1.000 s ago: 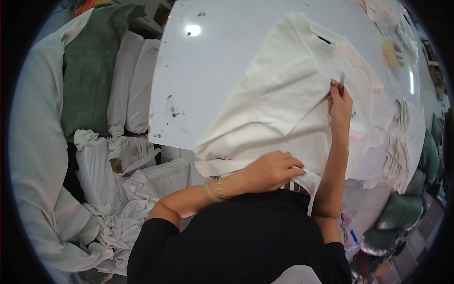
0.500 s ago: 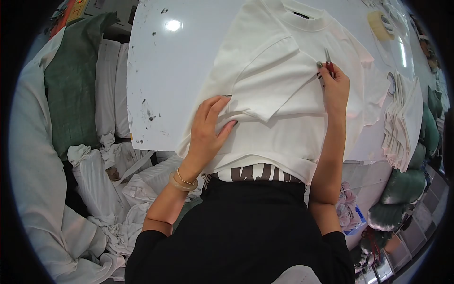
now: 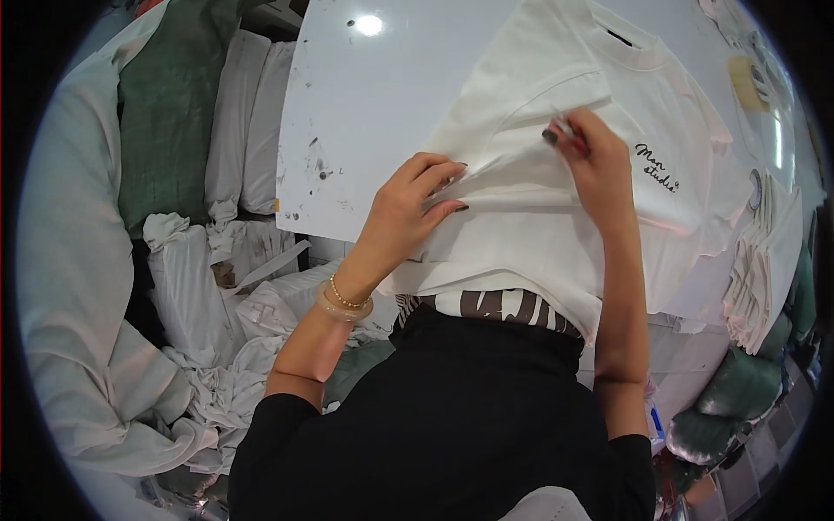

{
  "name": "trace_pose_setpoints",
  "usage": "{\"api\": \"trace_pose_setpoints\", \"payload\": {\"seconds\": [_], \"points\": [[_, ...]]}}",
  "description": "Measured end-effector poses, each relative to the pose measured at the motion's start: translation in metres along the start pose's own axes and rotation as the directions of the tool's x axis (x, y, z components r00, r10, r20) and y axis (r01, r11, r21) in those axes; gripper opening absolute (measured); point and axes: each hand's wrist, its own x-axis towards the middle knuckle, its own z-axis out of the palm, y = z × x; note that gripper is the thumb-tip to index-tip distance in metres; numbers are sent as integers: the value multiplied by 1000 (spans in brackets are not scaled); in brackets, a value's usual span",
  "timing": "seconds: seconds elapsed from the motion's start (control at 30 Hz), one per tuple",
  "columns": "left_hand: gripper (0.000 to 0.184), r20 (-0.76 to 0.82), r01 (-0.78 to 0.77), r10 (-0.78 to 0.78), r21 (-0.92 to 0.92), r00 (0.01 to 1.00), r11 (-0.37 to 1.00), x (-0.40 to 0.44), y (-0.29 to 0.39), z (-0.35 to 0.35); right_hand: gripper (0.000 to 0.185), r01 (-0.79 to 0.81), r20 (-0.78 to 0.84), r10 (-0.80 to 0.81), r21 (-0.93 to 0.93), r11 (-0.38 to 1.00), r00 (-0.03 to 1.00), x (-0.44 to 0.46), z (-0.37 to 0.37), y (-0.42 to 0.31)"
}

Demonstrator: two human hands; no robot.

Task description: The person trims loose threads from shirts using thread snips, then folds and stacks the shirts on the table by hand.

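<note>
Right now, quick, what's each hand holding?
Left hand: on the white fabric T-shirt; whether it grips cannot be told.
Right hand: closed on a small red-handled metal tool.

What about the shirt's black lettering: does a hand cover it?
No, the black lettering sits uncovered on the white shirt, beside the right hand.

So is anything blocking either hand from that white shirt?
Nothing visible: the left hand touches the white T-shirt, and the right hand, holding a blurred red-handled tool, is over it with nothing else between.

One lettered shirt, one tool, two bracelets
</note>
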Motion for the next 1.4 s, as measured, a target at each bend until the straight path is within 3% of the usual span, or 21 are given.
{"api": "trace_pose_setpoints", "payload": {"seconds": [0.1,0.2,0.3,0.43,0.5,0.53,0.63,0.73,0.77,0.87,0.9,1.0,1.4], "points": [[25,-39,65,-66,-33,997,997,0,1,3,13,9,-8,-9,-24,1000,1000,17,5,1],[18,-157,15,10,158,988,987,-2,-5,9,11,-37,2,37,26,999,999,18,9,4],[11,-239,13,19,132,971,991,-2,-2,11,10,-93,-5,93,59,994,996,15,9,11],[9,-175,224,-247,-140,953,964,1,6,5,9,-105,-13,105,54,993,994,12,13,16],[11,-152,273,-314,-239,937,932,3,6,3,11,-127,34,130,-81,989,991,12,11,10],[11,-152,264,-306,-245,940,933,2,6,3,12,-136,56,146,-149,979,988,11,9,6],[11,-156,238,-285,-261,946,935,1,3,4,17,-93,-91,83,-113,989,992,3,7,-19],[10,-159,224,-271,-259,950,939,0,3,3,23,-81,-23,81,-5,997,996,-4,-7,-43],[10,-157,219,-263,-249,952,943,1,3,3,21,-48,5,47,104,993,999,-5,-5,-45],[9,-158,207,-246,-224,956,952,1,1,4,21,311,227,-274,-144,939,934,2,-5,-47],[9,-159,203,-240,-218,957,955,0,1,4,19,370,218,-330,-182,911,919,2,3,-47],[9,-145,222,-253,-203,957,954,0,2,3,16,441,319,-360,-235,866,877,4,18,-45],[9,-146,204,-238,-213,960,956,0,-1,3,16,465,286,-389,-284,838,876,5,35,-46]]}}
